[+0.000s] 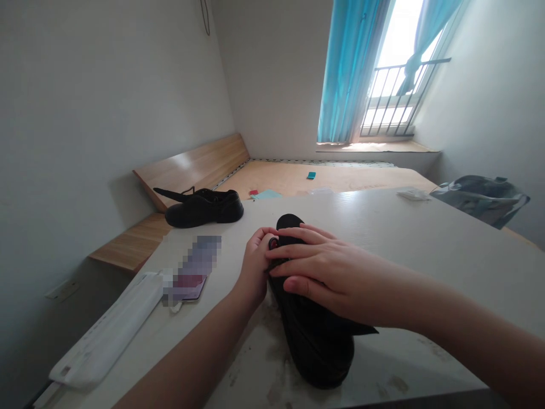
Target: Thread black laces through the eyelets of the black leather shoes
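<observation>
A black shoe (317, 349) lies on the white table (383, 238), its heel toward me and its toe pointing away. My right hand (327, 267) rests across the top of the shoe with fingers stretched to the left. Beside the shoe's left edge, my left hand (258, 261) is closed, its fingers curled. A small dark round thing with a reddish centre (273, 243) shows at the left fingertips; I cannot tell what it is. The right fingers partly cover the contact between the hands. A dark pointed flap sticks out under the right wrist.
Another black shoe (204, 209) with a raised strap stands at the table's far left. A partly blurred phone (193, 288) and a long white case or power strip (110, 329) lie on the left. A grey-blue bag (485, 199) sits beyond the right edge, near a clear plastic packet (413, 194).
</observation>
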